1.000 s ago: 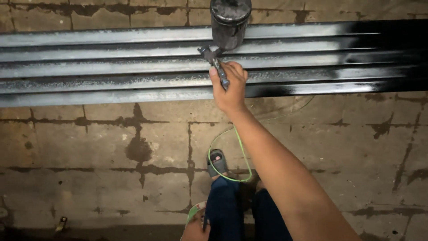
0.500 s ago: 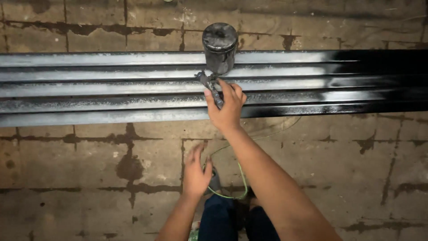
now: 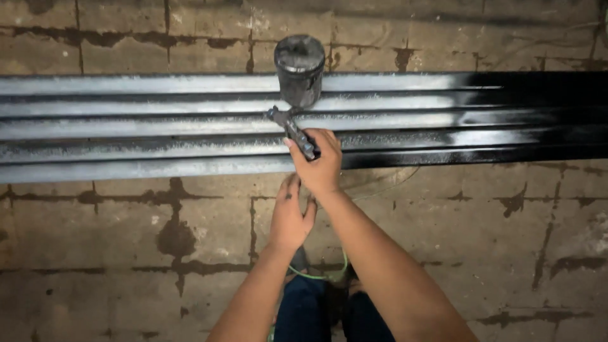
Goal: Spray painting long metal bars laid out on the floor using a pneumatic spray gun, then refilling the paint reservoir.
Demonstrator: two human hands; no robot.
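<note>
My right hand (image 3: pixel 318 163) is shut on the grip of a paint spray gun (image 3: pixel 293 130) with a dark, paint-caked cup (image 3: pixel 299 69) on top. The gun points down at several long metal bars (image 3: pixel 158 126) lying side by side across the paved floor. The bars look pale grey on the left and glossy black on the right (image 3: pixel 538 120). My left hand (image 3: pixel 290 218) reaches forward just below the right hand, fingers spread, holding nothing. My dark trousers (image 3: pixel 310 313) show at the bottom.
A green hose (image 3: pixel 323 273) loops near my legs. The floor is worn paving brick (image 3: pixel 126 253) with dark stained joints, in front of and behind the bars.
My left hand came up from the bottom edge and reached forward to just under the right hand. The spray gun and right hand stayed over the bars; the view tilted slightly.
</note>
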